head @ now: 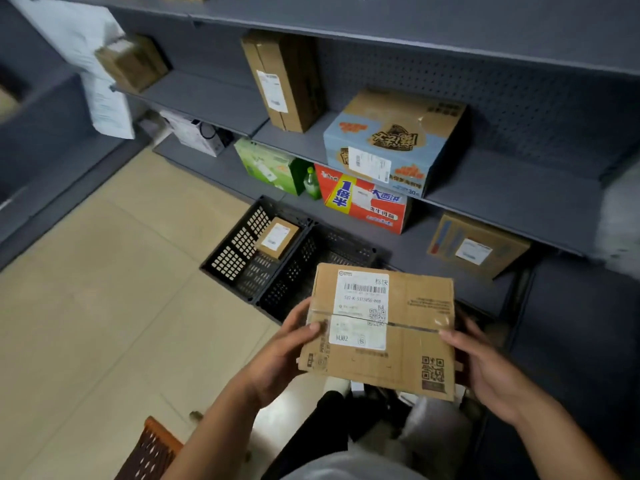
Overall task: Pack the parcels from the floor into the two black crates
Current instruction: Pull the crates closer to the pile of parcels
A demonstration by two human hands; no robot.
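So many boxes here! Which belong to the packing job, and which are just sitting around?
Job: big parcel held by the left hand and right hand; left crate, with a small parcel inside; right crate.

Lying about, on the shelves: blue box, red box, green box, tall brown box, green bottle.

Pale beige floor tiles (104, 306) with thin joints cover the room. Grey metal shelving (519, 188) runs along the far side, its back panel (502, 95) perforated like pegboard and its lowest shelf close above the floor. A second grey shelving unit (45, 133) lines the left edge. A brown perforated seat (152, 452) stands on the tiles at bottom left. The light is even and soft.
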